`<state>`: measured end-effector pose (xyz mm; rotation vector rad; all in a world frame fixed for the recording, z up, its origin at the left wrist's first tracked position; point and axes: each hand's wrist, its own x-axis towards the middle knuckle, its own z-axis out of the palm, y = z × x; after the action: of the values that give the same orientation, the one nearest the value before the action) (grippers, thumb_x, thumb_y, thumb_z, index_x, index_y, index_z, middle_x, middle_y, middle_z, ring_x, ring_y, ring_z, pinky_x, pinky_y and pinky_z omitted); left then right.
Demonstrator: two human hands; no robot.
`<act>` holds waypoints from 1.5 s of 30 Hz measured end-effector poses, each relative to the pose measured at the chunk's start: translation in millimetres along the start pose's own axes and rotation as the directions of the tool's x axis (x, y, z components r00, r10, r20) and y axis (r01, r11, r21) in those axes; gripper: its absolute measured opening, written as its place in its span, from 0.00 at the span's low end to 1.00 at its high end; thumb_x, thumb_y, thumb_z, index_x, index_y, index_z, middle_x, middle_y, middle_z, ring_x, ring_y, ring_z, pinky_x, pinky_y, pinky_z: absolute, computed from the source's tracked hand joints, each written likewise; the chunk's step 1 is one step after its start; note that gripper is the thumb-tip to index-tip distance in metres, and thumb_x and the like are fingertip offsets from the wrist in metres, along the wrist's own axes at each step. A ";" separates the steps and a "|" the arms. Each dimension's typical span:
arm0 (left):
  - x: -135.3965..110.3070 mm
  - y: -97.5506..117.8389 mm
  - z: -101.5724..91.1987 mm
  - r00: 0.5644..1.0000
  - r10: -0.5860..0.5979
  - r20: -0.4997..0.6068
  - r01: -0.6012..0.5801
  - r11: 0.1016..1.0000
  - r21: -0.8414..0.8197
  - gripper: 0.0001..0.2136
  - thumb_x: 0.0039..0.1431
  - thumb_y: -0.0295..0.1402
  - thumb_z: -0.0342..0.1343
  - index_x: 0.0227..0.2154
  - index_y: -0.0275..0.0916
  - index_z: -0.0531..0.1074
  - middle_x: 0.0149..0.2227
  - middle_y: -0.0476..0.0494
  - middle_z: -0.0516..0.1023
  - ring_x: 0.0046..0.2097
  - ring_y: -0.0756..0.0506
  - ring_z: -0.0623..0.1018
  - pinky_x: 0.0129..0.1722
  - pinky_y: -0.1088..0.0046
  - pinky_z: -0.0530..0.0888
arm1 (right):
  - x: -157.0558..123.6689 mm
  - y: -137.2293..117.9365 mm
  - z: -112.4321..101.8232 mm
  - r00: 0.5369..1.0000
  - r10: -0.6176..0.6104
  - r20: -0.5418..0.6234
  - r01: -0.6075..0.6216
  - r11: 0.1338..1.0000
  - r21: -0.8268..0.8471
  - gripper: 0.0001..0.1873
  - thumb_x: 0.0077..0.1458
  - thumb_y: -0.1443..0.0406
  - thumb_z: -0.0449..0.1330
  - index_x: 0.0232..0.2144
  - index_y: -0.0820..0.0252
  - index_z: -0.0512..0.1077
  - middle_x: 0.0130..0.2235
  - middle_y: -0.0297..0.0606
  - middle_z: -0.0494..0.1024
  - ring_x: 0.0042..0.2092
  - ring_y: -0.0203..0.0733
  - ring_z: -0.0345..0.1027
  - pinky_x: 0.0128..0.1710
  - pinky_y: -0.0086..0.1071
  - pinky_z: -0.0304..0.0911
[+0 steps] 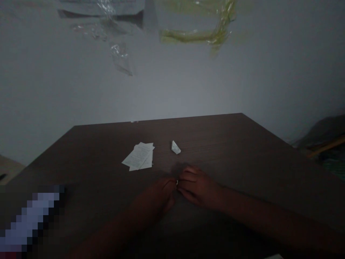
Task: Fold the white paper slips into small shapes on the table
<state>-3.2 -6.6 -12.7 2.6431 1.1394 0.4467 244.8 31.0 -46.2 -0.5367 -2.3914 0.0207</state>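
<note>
My left hand (159, 198) and my right hand (195, 187) meet fingertip to fingertip low on a dark wooden table (242, 154). Both have their fingers curled, and a tiny pale scrap (177, 182) shows between them. What it is cannot be made out in the dim light. Just beyond the hands lie a small stack of white paper slips (139, 156) and, to their right, a small folded white paper piece (175, 147).
A pale wall stands behind the table, with clear plastic (121, 57) and yellowish tape (199, 32) stuck near its top. A blurred patch (29, 219) covers the table's near left corner. Dark cluttered things (326, 144) sit off the right edge.
</note>
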 end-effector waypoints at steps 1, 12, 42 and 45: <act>-0.5 1.5 0.2 1.000 0.001 -0.013 -0.001 1.000 0.000 0.20 0.62 0.13 0.56 0.52 0.39 0.77 0.53 0.42 0.89 0.52 0.41 0.90 0.54 0.68 0.86 | 0.7 -2.3 -1.5 1.000 -0.006 -0.006 0.006 1.000 -0.005 0.09 0.78 0.67 0.60 0.42 0.58 0.79 0.38 0.38 0.83 0.42 0.46 0.74 0.46 0.42 0.72; 1.3 21.7 -3.6 0.985 0.061 -0.163 -0.046 0.994 0.098 0.12 0.58 0.18 0.60 0.38 0.43 0.74 0.43 0.46 0.86 0.43 0.40 0.85 0.44 0.61 0.81 | 9.1 -32.0 -15.6 0.992 -0.042 -0.119 0.035 0.998 -0.055 0.16 0.79 0.67 0.56 0.36 0.58 0.77 0.34 0.38 0.80 0.37 0.46 0.71 0.39 0.42 0.68; 1.5 28.5 -8.2 0.933 0.135 -0.333 -0.084 0.983 0.164 0.14 0.53 0.17 0.64 0.37 0.43 0.75 0.40 0.49 0.87 0.40 0.40 0.84 0.41 0.60 0.76 | 8.5 -35.9 -22.8 0.993 -0.039 -0.113 0.029 0.995 -0.092 0.14 0.77 0.70 0.60 0.38 0.55 0.81 0.34 0.37 0.81 0.38 0.47 0.70 0.40 0.45 0.69; 1.3 27.3 -10.6 0.952 0.114 -0.285 -0.051 0.974 0.219 0.13 0.51 0.18 0.65 0.35 0.43 0.75 0.38 0.48 0.86 0.40 0.38 0.83 0.40 0.58 0.75 | 8.5 -34.2 -23.1 0.986 -0.073 -0.150 0.060 0.994 -0.088 0.16 0.79 0.70 0.56 0.39 0.58 0.81 0.35 0.38 0.82 0.37 0.45 0.70 0.39 0.44 0.68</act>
<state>11.9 -23.1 6.2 2.8866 1.2216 0.8052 240.7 0.1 -17.9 -0.4790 -2.2661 -0.1446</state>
